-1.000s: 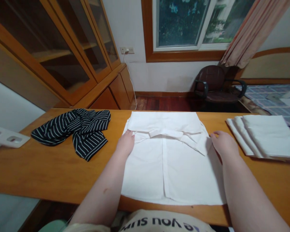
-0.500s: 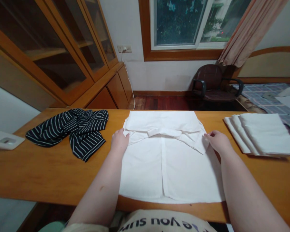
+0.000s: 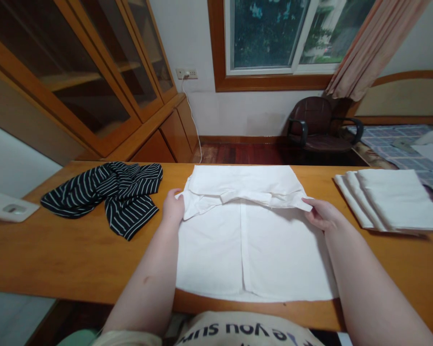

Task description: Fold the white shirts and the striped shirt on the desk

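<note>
- White shirt point(image 3: 209, 254) is lying between the bench's point(image 3: 75, 259) far and near edges.
- Left hand point(image 3: 173, 209) and right hand point(image 3: 323, 214) are pinching its fold's opposite sides, fingers nearly closed.
- Uneven tugging could be skewing it.

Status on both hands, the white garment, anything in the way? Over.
Left hand, right hand gripping white garment at either side. Garment partly folded on table. Striped cloth left, folded white stack right, both apart from it.

Both forearms point(image 3: 147, 269) stretched ahead of torso point(image 3: 245, 329); left grip point(image 3: 173, 206) pinched, front-left of torso; right grip point(image 3: 322, 212) pinched, front-right.
</note>
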`<state>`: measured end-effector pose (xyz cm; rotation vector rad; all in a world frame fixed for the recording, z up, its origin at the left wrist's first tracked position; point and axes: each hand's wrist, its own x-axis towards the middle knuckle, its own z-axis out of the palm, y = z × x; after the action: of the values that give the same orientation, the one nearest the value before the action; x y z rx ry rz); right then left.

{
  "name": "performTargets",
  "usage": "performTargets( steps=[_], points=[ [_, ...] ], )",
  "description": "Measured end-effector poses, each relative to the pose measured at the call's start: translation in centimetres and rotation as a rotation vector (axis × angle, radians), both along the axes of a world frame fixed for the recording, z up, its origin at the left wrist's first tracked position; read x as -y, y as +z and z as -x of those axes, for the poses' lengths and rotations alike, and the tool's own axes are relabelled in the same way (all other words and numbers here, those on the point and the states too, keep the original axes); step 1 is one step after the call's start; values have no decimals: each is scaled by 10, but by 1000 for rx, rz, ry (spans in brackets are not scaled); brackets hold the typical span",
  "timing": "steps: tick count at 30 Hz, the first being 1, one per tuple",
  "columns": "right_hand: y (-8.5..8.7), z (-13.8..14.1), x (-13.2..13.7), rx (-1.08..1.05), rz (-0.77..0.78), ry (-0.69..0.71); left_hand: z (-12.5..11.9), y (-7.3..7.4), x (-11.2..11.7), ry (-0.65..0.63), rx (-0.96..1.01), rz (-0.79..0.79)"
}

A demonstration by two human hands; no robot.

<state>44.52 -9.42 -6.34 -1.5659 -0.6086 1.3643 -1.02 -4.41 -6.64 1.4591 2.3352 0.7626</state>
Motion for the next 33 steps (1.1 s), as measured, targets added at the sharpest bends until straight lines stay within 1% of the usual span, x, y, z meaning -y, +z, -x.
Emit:
performTargets(
  steps=[2, 4, 5, 7, 9, 10, 12, 14, 18, 21, 23, 25, 28, 30, 33],
  points=[
    [1, -1, 0, 39, 43, 19, 5, -2, -2, 18, 70, 13],
    [0, -1, 1, 141, 94, 30, 8, -3, -3, -15, 37, 81],
    [-1, 0, 1, 248, 127, 34, 8, -3, -3, -36, -4, 115],
    [-2, 1, 0, 551, 189, 31, 8, -2, -2, -65, -85, 148],
    [-2, 2, -2, 907, 216, 34, 6, -1, 0, -74, -150, 133],
    [-1, 2, -3, 1054, 214, 37, 5, -1, 1, -74, -178, 119],
    [-1, 2, -3, 1201, 195, 43, 3, 0, 3, -72, -216, 98],
    [-1, 1, -3, 1246, 186, 51, 2, 2, 4, -70, -223, 76],
    [0, -1, -1, 1256, 203, 28, 2, 7, 3, -37, -182, 27],
    [1, -1, -1, 1239, 214, 5, 6, 9, 3, -33, -65, 93],
    [1, 0, -2, 1231, 200, 4, 8, 10, 4, -74, 18, 157],
    [0, 0, -2, 1230, 191, 11, 8, 12, 6, -121, 52, 201],
    [0, 1, -2, 1232, 203, 32, 6, 15, 9, -147, -36, 237],
    [-1, 1, -2, 1235, 212, 45, 3, 17, 10, -141, -131, 253],
    [-1, 1, -2, 1243, 213, 58, 0, 17, 9, -126, -218, 276]
  ],
)
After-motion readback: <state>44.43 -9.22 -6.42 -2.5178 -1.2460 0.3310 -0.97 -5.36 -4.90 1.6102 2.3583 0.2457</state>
